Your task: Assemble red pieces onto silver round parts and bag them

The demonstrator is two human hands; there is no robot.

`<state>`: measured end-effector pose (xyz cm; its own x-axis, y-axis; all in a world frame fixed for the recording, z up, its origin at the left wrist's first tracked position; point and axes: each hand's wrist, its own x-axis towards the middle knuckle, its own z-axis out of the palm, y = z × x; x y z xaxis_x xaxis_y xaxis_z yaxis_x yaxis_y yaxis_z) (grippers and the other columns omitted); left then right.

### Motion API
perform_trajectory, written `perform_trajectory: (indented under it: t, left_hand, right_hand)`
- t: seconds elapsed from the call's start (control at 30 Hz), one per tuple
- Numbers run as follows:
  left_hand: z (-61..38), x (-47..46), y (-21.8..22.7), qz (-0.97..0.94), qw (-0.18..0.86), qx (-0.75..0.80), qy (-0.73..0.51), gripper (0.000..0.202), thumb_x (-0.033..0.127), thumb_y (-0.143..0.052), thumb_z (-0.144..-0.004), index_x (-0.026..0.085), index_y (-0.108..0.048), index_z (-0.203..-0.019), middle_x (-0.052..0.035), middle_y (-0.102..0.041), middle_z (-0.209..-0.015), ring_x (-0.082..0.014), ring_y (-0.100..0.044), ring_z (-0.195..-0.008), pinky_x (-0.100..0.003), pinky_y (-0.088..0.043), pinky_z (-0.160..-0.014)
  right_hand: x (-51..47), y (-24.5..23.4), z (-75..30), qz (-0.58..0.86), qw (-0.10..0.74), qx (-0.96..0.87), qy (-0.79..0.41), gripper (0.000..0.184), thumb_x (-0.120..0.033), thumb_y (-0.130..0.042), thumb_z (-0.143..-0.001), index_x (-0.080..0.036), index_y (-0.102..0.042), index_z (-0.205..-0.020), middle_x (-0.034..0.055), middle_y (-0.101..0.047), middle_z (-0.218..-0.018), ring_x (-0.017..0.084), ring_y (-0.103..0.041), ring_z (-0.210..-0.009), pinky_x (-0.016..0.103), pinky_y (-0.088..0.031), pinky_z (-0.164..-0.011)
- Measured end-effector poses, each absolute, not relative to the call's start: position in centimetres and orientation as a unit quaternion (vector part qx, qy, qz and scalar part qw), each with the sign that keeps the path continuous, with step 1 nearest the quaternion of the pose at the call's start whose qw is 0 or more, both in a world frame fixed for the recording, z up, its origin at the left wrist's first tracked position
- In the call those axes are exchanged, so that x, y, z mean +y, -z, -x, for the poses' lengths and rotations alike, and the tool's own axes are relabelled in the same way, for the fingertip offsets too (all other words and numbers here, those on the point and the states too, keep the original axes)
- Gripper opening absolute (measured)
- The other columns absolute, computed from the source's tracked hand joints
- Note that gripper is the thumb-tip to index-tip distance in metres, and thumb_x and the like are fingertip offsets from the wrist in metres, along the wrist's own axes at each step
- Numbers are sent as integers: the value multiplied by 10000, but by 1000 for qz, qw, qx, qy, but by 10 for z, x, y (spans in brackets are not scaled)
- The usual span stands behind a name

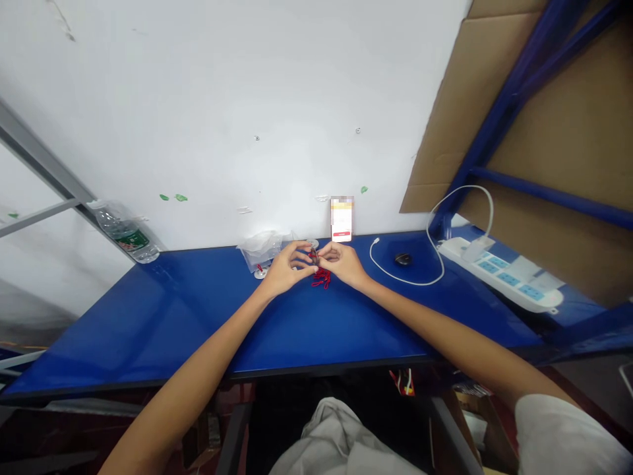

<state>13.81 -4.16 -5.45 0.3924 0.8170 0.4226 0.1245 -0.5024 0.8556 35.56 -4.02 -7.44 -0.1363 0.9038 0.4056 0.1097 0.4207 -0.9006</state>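
My left hand (291, 269) curves its thumb and fingers around the edge of a small round disc (315, 256), which is tilted up on edge above the table. From the other side, my right hand (343, 264) pinches at the same disc, with thumb and forefinger pressed together. Fine detail between the fingertips is too small to make out. Just below the hands lies a small heap of red cord loops (322, 278). A clear disc with a red loop (260, 272) rests left of my left hand, beside a clear plastic bag (262, 247).
A lit phone (341, 221) leans against the wall behind the blue table (316, 336). To the right are a white cable (420, 284), a small black object (403, 259) and a power strip (504, 277). A plastic bottle (126, 232) leans at the left.
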Motion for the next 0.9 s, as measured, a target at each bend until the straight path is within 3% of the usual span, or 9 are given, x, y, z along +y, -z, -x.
perform_trajectory:
  t: [0.07,0.17,0.3,0.5,0.9]
  left_hand:
    - [-139,-42,56,-762,346,323,-442,593,320,-892,-844,229,-675,-1388,-150,-683,-1377,-199,-759,-1022,-345,-670,-878]
    - [-140,-44,56,-770,322,333,-438,506,291,-836,-888,212,-697,-1369,-140,-718,-1304,-190,-759,-975,-339,-672,-860]
    - [-140,-46,54,-765,324,323,-453,482,200,-806,-846,191,-667,-1307,-101,-748,-1165,-171,-757,-903,-336,-666,-867]
    - [-140,-48,51,-760,321,318,-468,509,132,-773,-788,206,-643,-1274,-92,-730,-1196,-177,-744,-947,-333,-654,-868]
    - [-116,-30,37,-705,333,353,-517,472,272,-793,-822,232,-636,-1265,-68,-693,-1185,-174,-715,-970,-322,-631,-865]
  right_hand:
    - [-39,76,-356,379,535,-649,-387,230,-375,-836,-783,-207,-709,-875,82,-838,-981,261,-823,-929,403,-662,-900]
    - [-38,77,-356,370,530,-642,-412,239,-363,-852,-760,-199,-711,-863,89,-840,-965,268,-826,-916,409,-666,-891]
    - [-37,74,-357,355,532,-644,-420,206,-343,-833,-785,-201,-712,-871,93,-848,-1037,252,-827,-942,391,-670,-906]
    - [-37,69,-362,353,522,-665,-401,187,-307,-810,-805,-196,-747,-941,69,-844,-941,243,-833,-880,370,-675,-870]
    - [-32,66,-368,370,516,-669,-387,271,-470,-756,-934,-204,-718,-968,95,-828,-1026,233,-830,-863,314,-654,-719]
